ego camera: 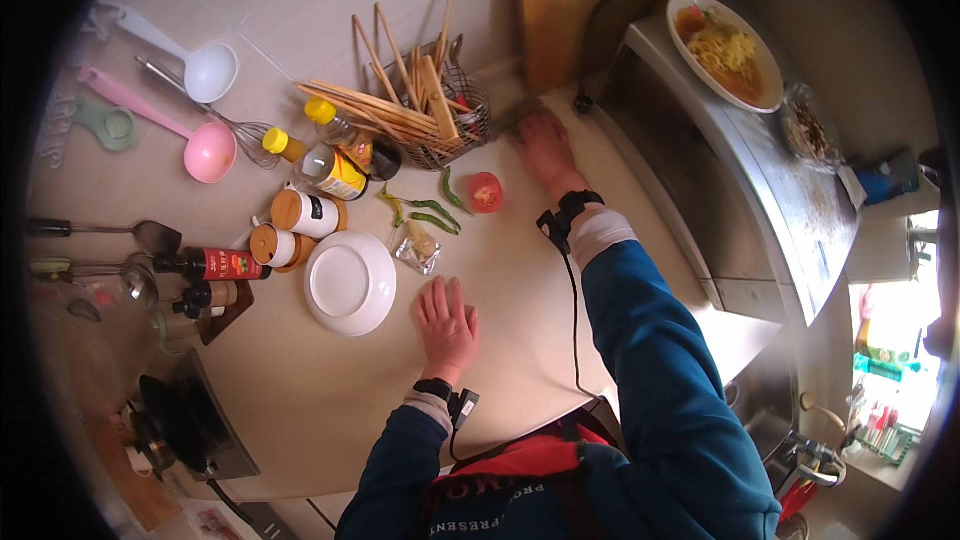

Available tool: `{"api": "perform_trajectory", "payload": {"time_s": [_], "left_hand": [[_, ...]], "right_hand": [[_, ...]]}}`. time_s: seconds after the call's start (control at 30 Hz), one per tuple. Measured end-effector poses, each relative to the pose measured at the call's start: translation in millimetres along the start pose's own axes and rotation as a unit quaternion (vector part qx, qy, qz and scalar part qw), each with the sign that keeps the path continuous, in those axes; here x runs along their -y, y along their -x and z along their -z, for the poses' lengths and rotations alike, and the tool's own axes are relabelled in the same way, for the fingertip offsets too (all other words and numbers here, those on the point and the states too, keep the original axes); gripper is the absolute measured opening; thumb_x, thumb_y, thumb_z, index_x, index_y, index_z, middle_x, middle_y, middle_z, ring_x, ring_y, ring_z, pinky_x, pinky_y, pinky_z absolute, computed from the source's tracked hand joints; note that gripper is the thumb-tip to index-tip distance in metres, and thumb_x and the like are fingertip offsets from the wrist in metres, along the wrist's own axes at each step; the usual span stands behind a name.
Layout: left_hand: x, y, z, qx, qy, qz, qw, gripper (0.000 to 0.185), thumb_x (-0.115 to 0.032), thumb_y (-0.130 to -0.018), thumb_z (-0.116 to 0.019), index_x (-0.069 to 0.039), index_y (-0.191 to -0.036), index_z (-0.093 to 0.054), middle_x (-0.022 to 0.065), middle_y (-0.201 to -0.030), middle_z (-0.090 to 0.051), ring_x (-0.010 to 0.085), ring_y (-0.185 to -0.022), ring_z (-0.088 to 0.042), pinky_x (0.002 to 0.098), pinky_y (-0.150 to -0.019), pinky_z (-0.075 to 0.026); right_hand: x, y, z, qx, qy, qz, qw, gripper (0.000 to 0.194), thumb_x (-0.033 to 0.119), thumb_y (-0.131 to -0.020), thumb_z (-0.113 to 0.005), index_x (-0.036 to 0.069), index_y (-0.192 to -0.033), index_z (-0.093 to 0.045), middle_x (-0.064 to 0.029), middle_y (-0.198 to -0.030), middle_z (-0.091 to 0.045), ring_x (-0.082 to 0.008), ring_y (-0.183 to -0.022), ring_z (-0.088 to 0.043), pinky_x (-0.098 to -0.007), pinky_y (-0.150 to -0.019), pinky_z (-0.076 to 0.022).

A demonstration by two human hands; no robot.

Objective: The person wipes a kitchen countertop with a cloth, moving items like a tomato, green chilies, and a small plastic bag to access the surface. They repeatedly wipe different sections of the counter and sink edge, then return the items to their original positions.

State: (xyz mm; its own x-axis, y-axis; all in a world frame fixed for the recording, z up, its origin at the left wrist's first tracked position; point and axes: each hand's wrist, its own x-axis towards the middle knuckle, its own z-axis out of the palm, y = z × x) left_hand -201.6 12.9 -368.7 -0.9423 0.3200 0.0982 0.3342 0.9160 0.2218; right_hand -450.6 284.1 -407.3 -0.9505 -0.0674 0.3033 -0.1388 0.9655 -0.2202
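My left hand point(448, 326) rests palm down on the pale countertop point(517, 330), its fingers slightly apart and holding nothing. Just beyond its fingertips is a piece of ginger in clear wrap point(418, 247). To its left a white plate point(351, 283) lies upside down. My right hand point(545, 146) reaches to the back of the counter, beside the wire basket. A dark, blurred thing point(525, 111) shows around its fingertips; I cannot tell what it is or whether the hand grips it. Between the hands lie a cut tomato half point(485, 193) and several green chili peppers point(435, 206).
The wire basket point(450, 135) holds chopsticks and wooden tongs. Sauce bottles point(334, 172) and lidded white jars point(304, 214) stand along the tiled wall, under hanging ladles. At right, a steel cabinet point(720, 187) bears a bowl of noodles point(724, 52). A wok point(176, 420) sits at lower left.
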Motion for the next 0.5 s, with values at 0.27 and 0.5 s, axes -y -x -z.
{"api": "perform_trajectory", "payload": {"time_s": [0.27,0.5], "left_hand": [[0.0,-1.9,0.9,-0.01,-0.002,-0.005,1.0,0.067,-0.026,-0.085,-0.062,-0.003,-0.142,-0.036,0.0218,-0.145,-0.034,0.0395,-0.136,-0.03,0.0559,-0.113,-0.019],[3.2,-3.2,-0.4,-0.012,-0.003,-0.014,1.0,0.071,-0.025,-0.082,-0.066,-0.003,-0.142,-0.035,0.0218,-0.144,-0.035,0.0398,-0.134,-0.031,0.0575,-0.111,-0.023]], "right_hand": [[-10.6,86.7,53.0,0.046,-0.022,0.003,0.999,0.045,0.031,-0.089,-0.058,0.009,-0.127,-0.054,-0.0089,-0.134,-0.049,-0.0246,-0.131,-0.04,-0.0409,-0.107,-0.0335],[-16.8,7.9,24.2,0.013,0.123,-0.022,0.992,0.046,0.031,-0.09,-0.056,0.008,-0.13,-0.051,-0.0078,-0.133,-0.049,-0.0267,-0.124,-0.043,-0.043,-0.098,-0.0411]]}}
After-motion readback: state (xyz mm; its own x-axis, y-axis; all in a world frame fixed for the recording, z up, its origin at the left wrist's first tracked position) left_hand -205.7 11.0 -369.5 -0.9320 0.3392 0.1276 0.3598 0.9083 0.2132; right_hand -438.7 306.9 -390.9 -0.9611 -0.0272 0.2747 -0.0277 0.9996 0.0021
